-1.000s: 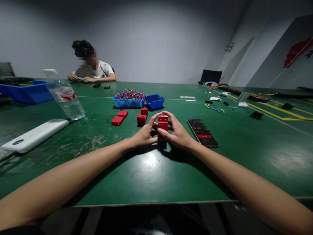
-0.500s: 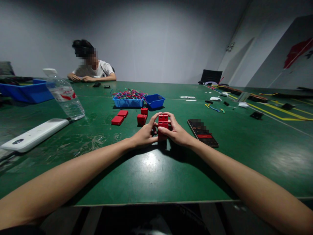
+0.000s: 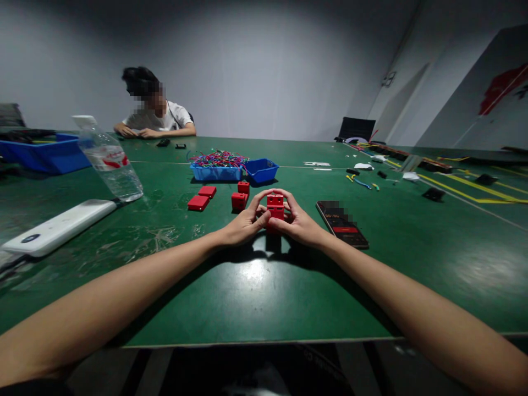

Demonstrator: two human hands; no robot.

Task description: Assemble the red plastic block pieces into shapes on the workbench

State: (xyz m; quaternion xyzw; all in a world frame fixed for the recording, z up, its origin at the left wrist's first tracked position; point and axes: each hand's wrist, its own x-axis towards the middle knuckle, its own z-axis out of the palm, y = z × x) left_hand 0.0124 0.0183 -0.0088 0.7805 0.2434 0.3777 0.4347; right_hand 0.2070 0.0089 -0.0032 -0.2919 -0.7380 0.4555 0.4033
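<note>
Between my two hands, near the middle of the green table (image 3: pixel 256 308), is a small red box-shaped block (image 3: pixel 275 203) with two dark holes near its top. My left hand (image 3: pixel 249 221) is closed on its left side, thumb against the front. My right hand (image 3: pixel 297 221) grips the right side, its thumb low on the front face. The fingers behind the block are partly hidden. Just beyond my left hand stand similar red blocks (image 3: pixel 238 201), and flat red pieces (image 3: pixel 198 203) lie to their left.
Behind are a blue bin (image 3: pixel 216 174) heaped with coloured wires and a smaller blue bin (image 3: pixel 261 175). A phone (image 3: pixel 342 224) lies right; a water bottle (image 3: pixel 111 159) and white power strip (image 3: pixel 61 226) are left. Pliers (image 3: pixel 359 181) lie farther right. Another person (image 3: pixel 165 118) sits across the table.
My left thumb has come up onto the front of the red block, and my right thumb has slid slightly lower. The surroundings look the same.
</note>
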